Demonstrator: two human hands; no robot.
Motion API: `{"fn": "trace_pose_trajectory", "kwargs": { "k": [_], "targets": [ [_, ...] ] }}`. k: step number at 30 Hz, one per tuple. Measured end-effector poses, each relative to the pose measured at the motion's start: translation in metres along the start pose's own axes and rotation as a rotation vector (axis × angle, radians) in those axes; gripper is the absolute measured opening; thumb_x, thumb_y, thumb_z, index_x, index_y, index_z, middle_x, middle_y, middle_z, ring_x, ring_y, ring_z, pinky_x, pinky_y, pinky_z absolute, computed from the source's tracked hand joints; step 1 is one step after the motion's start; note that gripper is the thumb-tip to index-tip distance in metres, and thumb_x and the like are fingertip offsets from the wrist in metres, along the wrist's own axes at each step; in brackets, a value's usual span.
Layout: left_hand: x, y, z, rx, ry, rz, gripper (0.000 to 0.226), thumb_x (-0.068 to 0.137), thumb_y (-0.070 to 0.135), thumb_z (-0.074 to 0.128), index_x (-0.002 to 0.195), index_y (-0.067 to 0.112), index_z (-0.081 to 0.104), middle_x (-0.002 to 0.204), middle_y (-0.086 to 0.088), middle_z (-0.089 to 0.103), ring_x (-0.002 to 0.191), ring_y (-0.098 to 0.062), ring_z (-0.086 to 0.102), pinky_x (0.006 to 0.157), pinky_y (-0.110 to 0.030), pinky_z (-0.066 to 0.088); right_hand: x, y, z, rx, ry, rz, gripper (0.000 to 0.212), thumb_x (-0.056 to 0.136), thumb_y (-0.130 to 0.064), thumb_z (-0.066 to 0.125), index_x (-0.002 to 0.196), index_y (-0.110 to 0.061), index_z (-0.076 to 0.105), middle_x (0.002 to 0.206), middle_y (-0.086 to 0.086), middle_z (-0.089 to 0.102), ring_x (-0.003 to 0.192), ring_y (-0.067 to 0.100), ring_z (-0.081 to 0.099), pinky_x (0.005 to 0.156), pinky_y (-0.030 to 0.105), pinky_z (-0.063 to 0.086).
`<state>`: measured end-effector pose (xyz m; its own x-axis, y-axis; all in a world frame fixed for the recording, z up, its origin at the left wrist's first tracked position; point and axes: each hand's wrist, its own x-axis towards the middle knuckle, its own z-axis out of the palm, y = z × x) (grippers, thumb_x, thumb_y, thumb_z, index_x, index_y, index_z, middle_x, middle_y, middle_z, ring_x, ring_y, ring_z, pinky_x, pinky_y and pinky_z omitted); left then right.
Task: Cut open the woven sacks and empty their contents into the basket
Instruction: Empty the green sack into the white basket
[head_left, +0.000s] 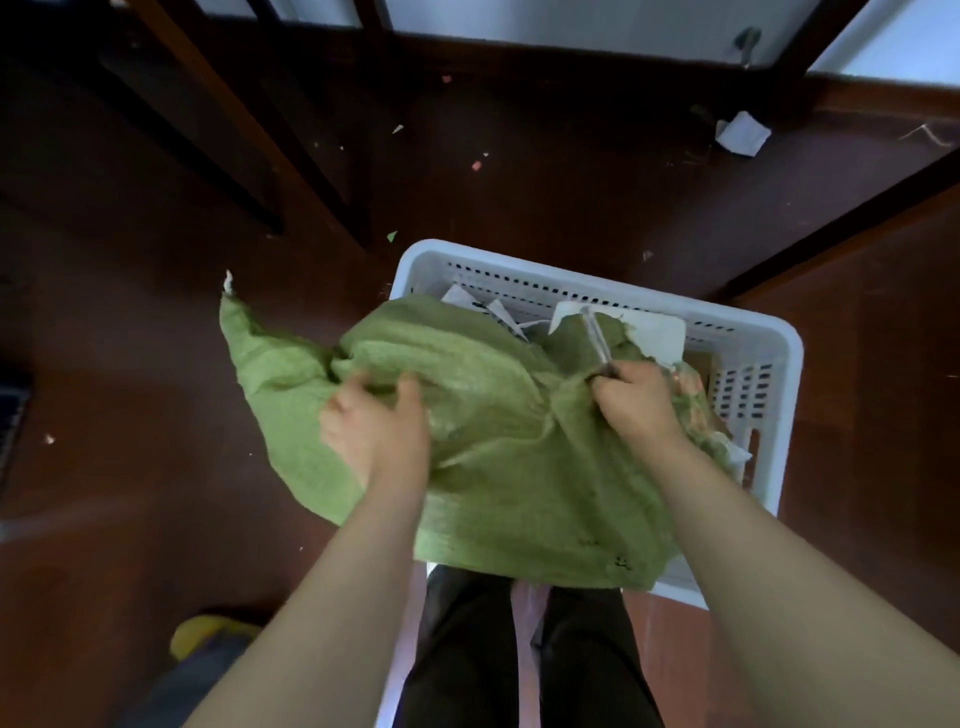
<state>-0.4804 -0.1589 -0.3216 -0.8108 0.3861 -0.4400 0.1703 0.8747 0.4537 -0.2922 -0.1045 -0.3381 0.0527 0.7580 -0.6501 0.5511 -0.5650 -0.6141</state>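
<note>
The left hand (371, 421) clutches a fold of the crumpled green woven sack (498, 447). The right hand (631, 397) grips a slim grey blade (597, 335) against its edge, over the white perforated plastic basket (571, 273). A shake could swing the bare blade into fingers.

Both forearms bare, entering from the lower edge of the view and reaching forward and down, the left angled slightly inward.

Left hand (374, 421): back of hand up, thumb out to the right, fingers curled into a bunched fold of the green sack (498, 431), gripping it.

Right hand (636, 400): back of hand up, fingers closed in a fist round the near end of a thin metal blade (597, 338), which points away from the body.

Hands well apart, at about the same level. Wrists roughly straight.
</note>
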Motion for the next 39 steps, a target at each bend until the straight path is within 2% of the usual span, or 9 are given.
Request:
{"fn": "trace_pose_trajectory", "kwargs": {
  "k": [4, 9, 15, 19, 24, 28, 32, 35, 39],
  "targets": [
    [0.057, -0.026, -0.016, 0.097, 0.083, -0.444, 0.111, 0.075, 0.068, 0.061, 0.149, 0.003, 0.011, 0.154, -0.018, 0.015, 0.140, -0.034, 0.020, 0.113, -0.045, 0.018, -0.006, 0.010, -0.002, 0.017, 0.069, 0.082, 0.033, 0.085, 0.005, 0.048, 0.057, -0.012, 0.051, 0.055, 0.006, 0.045, 0.052, 0.020, 0.042, 0.049, 0.028, 0.028],
    [0.068, -0.046, -0.022, -0.289, 0.016, -0.485, 0.014, 0.091, 0.020, 0.059, 0.099, 0.010, 0.057, 0.115, -0.015, 0.063, 0.103, -0.033, 0.062, 0.093, -0.044, 0.051, -0.015, 0.008, 0.000, -0.113, 0.060, 0.112, 0.025, 0.085, 0.001, 0.047, 0.062, -0.007, 0.053, 0.056, 0.007, 0.045, 0.053, 0.018, 0.042, 0.049, 0.025, 0.029],
    [0.033, -0.007, -0.054, -0.748, -0.054, -0.556, 0.017, 0.093, 0.010, 0.045, 0.103, 0.004, 0.057, 0.097, -0.006, 0.061, 0.086, -0.025, 0.063, 0.082, -0.041, 0.056, -0.041, -0.012, -0.014, -0.221, -0.010, 0.157, 0.016, 0.083, -0.007, 0.050, 0.069, -0.010, 0.056, 0.068, 0.006, 0.052, 0.062, 0.018, 0.048, 0.055, 0.026, 0.037],
    [-0.005, 0.039, -0.088, -1.069, -0.546, -0.453, 0.037, 0.086, 0.039, 0.047, 0.103, 0.011, 0.066, 0.109, -0.010, 0.068, 0.097, -0.031, 0.066, 0.087, -0.051, 0.052, -0.074, -0.034, -0.029, 0.017, -0.008, 0.131, 0.008, 0.084, -0.009, 0.060, 0.086, -0.012, 0.067, 0.071, 0.001, 0.059, 0.066, 0.017, 0.057, 0.059, 0.027, 0.045],
    [-0.060, 0.080, -0.109, -1.020, -1.027, -0.352, 0.030, 0.085, 0.030, 0.043, 0.102, 0.011, 0.059, 0.103, -0.017, 0.061, 0.097, -0.033, 0.060, 0.085, -0.053, 0.053, -0.112, -0.069, -0.043, 0.452, -0.270, -0.190, 0.079, 0.072, 0.016, 0.068, 0.137, -0.024, 0.048, 0.128, -0.008, 0.059, 0.112, 0.002, 0.056, 0.073, 0.017, 0.050],
    [-0.102, 0.093, -0.122, -0.913, -1.222, -0.271, 0.039, 0.080, 0.028, 0.044, 0.101, 0.002, 0.064, 0.103, -0.021, 0.062, 0.091, -0.032, 0.062, 0.092, -0.047, 0.049, -0.134, -0.085, -0.044, 0.623, -0.267, -0.213, 0.057, 0.074, 0.024, 0.059, 0.114, -0.016, 0.061, 0.087, -0.012, 0.073, 0.086, 0.006, 0.067, 0.068, 0.020, 0.055],
    [-0.107, 0.089, -0.136, -1.023, -1.081, -0.271, 0.048, 0.088, 0.042, 0.039, 0.098, 0.005, 0.069, 0.098, -0.016, 0.069, 0.086, -0.030, 0.065, 0.085, -0.039, 0.051, -0.148, -0.084, -0.058, 0.719, -0.118, -0.055, 0.020, 0.088, 0.009, 0.054, 0.078, -0.007, 0.059, 0.042, -0.003, 0.053, 0.036, 0.009, 0.048, 0.031, 0.016, 0.036],
    [-0.076, 0.051, -0.120, -0.711, -0.403, -0.338, 0.041, 0.090, 0.046, 0.045, 0.097, 0.009, 0.061, 0.102, -0.012, 0.062, 0.083, -0.024, 0.058, 0.077, -0.035, 0.049, -0.145, -0.073, -0.071, 0.826, -0.105, 0.022, 0.026, 0.091, 0.004, 0.046, 0.070, -0.012, 0.048, 0.036, -0.005, 0.032, 0.023, 0.005, 0.022, 0.029, 0.011, 0.014],
    [-0.041, 0.003, -0.096, -0.100, -0.091, -0.457, 0.102, 0.075, 0.071, 0.057, 0.148, 0.007, 0.026, 0.152, -0.017, 0.024, 0.140, -0.036, 0.023, 0.116, -0.046, 0.017, -0.142, -0.059, -0.086, 0.951, -0.133, 0.076, 0.027, 0.088, -0.004, 0.039, 0.064, -0.016, 0.043, 0.037, -0.006, 0.028, 0.025, 0.006, 0.017, 0.030, 0.011, 0.012]
  ]
}}
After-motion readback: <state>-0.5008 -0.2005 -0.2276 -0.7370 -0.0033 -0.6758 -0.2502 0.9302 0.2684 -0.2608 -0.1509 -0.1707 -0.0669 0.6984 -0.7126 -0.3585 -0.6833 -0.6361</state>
